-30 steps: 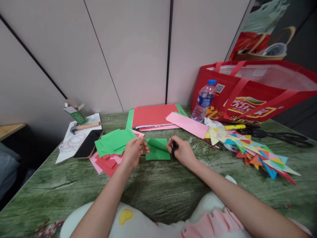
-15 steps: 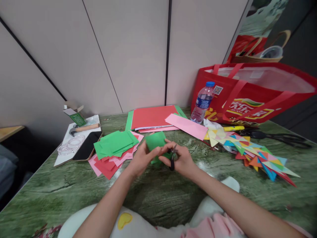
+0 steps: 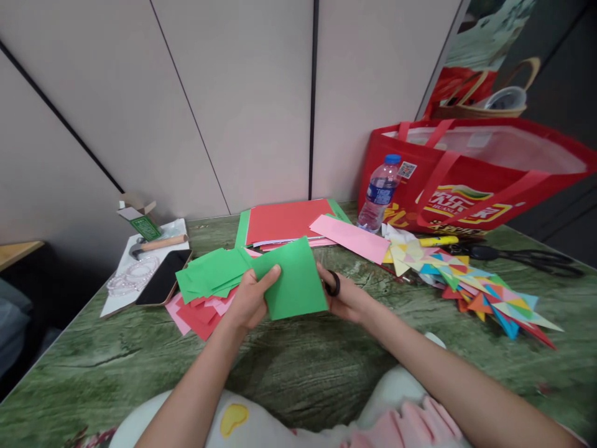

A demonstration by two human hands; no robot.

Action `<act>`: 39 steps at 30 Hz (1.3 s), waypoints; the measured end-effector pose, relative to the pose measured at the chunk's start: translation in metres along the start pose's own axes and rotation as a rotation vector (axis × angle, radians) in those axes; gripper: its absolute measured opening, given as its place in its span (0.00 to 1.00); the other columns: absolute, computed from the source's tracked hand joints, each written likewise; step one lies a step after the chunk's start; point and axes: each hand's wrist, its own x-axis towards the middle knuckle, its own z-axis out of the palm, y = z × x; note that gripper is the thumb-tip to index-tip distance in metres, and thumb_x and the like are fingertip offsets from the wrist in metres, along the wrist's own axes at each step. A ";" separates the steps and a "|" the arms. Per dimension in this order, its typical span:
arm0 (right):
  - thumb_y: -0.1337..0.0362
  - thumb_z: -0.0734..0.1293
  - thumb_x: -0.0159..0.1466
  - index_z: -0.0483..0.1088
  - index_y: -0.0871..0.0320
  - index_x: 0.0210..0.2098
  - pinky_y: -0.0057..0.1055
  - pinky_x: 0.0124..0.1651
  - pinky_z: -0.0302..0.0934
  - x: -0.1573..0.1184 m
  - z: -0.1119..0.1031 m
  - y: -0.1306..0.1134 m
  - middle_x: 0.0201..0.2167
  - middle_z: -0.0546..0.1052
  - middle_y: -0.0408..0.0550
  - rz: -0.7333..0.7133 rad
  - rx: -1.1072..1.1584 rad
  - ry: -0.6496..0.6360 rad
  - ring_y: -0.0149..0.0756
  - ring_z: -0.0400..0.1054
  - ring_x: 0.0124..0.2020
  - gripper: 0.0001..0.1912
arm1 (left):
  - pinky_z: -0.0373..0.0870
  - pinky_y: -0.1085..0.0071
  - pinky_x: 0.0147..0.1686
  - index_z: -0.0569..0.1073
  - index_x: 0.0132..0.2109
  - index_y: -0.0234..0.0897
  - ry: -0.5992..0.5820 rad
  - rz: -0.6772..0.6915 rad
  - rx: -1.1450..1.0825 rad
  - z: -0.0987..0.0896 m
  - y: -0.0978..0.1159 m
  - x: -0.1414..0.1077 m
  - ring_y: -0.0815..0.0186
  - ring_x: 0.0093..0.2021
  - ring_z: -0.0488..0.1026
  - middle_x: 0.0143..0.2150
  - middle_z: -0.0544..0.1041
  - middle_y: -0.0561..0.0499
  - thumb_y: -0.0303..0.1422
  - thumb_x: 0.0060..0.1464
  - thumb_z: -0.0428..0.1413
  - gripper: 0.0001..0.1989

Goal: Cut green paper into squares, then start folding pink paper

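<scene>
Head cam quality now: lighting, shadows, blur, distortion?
Head view: light looks soft and fairly even, with the table darker below the hands; head view: green sheet has clear edges; head view: red bag looks stretched toward the right edge, wide-angle style; head view: basket at upper right looks soft, and small print on the green box is unreadable.

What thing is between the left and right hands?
In the head view, a green sheet: the left hand grips it, and the right hand is at its edge.
</scene>
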 end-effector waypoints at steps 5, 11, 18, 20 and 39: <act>0.61 0.73 0.46 0.67 0.56 0.31 0.31 0.31 0.65 -0.007 0.004 -0.004 0.24 0.74 0.39 -0.032 0.128 -0.024 0.30 0.68 0.25 0.15 | 0.71 0.66 0.37 0.74 0.39 0.33 0.002 0.008 0.021 0.000 0.000 0.003 0.61 0.37 0.75 0.37 0.78 0.45 0.34 0.43 0.60 0.14; 0.61 0.75 0.39 0.68 0.60 0.28 0.25 0.27 0.59 0.000 -0.017 -0.019 0.23 0.71 0.39 -0.341 -0.173 0.288 0.27 0.63 0.23 0.19 | 0.70 0.68 0.32 0.73 0.29 0.31 0.239 0.072 0.110 -0.013 -0.001 0.013 0.64 0.28 0.74 0.27 0.78 0.48 0.37 0.36 0.63 0.14; 0.56 0.75 0.36 0.66 0.59 0.28 0.21 0.19 0.46 0.005 -0.042 -0.032 0.18 0.62 0.34 -0.465 -0.400 0.494 0.23 0.53 0.17 0.23 | 0.70 0.68 0.28 0.73 0.30 0.30 0.219 0.038 0.198 -0.025 -0.001 0.018 0.64 0.25 0.73 0.25 0.77 0.48 0.39 0.34 0.63 0.17; 0.56 0.75 0.37 0.66 0.59 0.29 0.22 0.20 0.47 0.005 -0.043 -0.033 0.19 0.63 0.35 -0.492 -0.388 0.503 0.23 0.54 0.18 0.23 | 0.70 0.68 0.30 0.73 0.31 0.31 0.217 0.028 0.164 -0.023 0.002 0.018 0.64 0.27 0.74 0.26 0.77 0.48 0.39 0.35 0.63 0.17; 0.60 0.73 0.42 0.66 0.58 0.30 0.23 0.23 0.52 -0.002 -0.021 -0.031 0.21 0.66 0.37 -0.649 -0.311 0.573 0.25 0.58 0.22 0.18 | 0.71 0.52 0.39 0.71 0.39 0.34 -0.041 -0.054 -0.191 0.010 -0.014 0.007 0.60 0.35 0.75 0.34 0.78 0.47 0.35 0.51 0.53 0.10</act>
